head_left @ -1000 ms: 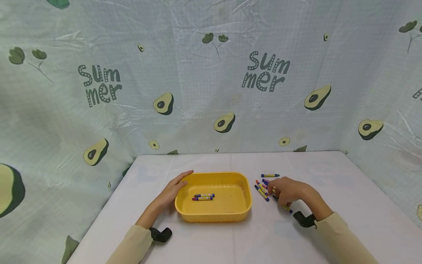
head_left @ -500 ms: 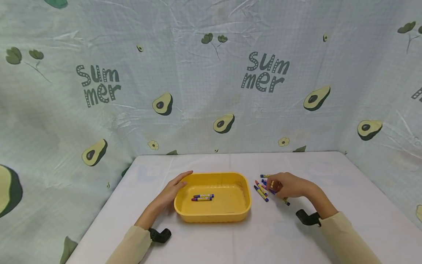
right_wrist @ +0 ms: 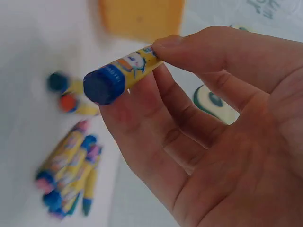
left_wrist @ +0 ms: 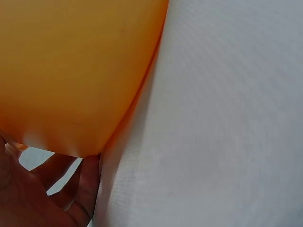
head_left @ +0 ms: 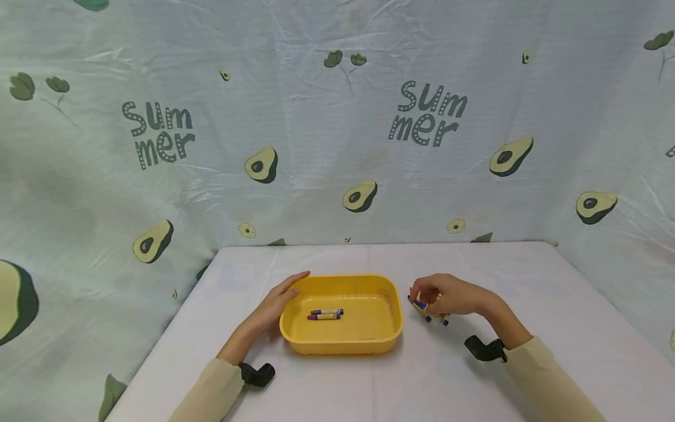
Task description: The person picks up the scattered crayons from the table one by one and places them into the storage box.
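My left hand (head_left: pixel 274 305) rests on the left side of a yellow plastic tray (head_left: pixel 343 347), its fingers against the rim. In the left wrist view the fingertips touch the outside of the tray wall (left_wrist: pixel 71 94). Two oil pastels (head_left: pixel 324 317) lie side by side in the tray. My right hand (head_left: pixel 453 295), right of the tray, pinches an oil pastel (right_wrist: pixel 135 68) with a yellow wrapper and blue end between thumb and fingers. Several loose oil pastels (right_wrist: pixel 71 170) lie close by on the table, partly hidden by this hand in the head view.
A white cloth covers the table (head_left: pixel 369 387). Behind it hangs a pale curtain (head_left: pixel 316 129) printed with avocados and lettering. A black wrist camera (head_left: pixel 257 375) sits on the left wrist and another black camera (head_left: pixel 484 348) on the right.
My right hand has moved left across the loose pastels, closer to the tray, and now covers more of them. The left hand and the tray have stayed in place.
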The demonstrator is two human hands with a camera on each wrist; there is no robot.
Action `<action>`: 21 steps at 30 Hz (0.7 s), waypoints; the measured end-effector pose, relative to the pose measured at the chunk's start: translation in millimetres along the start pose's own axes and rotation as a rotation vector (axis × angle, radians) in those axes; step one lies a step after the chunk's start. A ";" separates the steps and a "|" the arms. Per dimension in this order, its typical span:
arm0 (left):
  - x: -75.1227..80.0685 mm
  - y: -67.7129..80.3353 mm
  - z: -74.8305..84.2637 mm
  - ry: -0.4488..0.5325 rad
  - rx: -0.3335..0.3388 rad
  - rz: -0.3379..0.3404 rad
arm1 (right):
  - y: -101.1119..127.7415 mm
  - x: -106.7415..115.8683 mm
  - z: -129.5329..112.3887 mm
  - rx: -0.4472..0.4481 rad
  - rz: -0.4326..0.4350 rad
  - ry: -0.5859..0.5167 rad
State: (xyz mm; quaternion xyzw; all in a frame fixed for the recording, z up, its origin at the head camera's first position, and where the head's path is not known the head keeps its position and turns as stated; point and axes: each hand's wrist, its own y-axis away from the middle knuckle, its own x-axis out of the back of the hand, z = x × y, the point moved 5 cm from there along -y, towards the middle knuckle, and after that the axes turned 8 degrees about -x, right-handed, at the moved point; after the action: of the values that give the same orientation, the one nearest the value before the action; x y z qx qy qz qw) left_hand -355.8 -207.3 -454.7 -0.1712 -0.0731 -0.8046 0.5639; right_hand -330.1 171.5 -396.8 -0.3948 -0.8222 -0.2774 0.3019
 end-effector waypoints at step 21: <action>0.1 -1.4 3.4 0.009 -0.031 -0.012 | -67.9 7.0 -102.2 0.125 -0.060 0.150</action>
State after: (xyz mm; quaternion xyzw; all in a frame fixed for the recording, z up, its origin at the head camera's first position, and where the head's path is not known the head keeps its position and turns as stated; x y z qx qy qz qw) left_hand -356.5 -205.8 -451.4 -0.1756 -0.0592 -0.8098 0.5566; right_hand -360.7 67.6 -338.8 -0.3286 -0.8245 -0.2633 0.3781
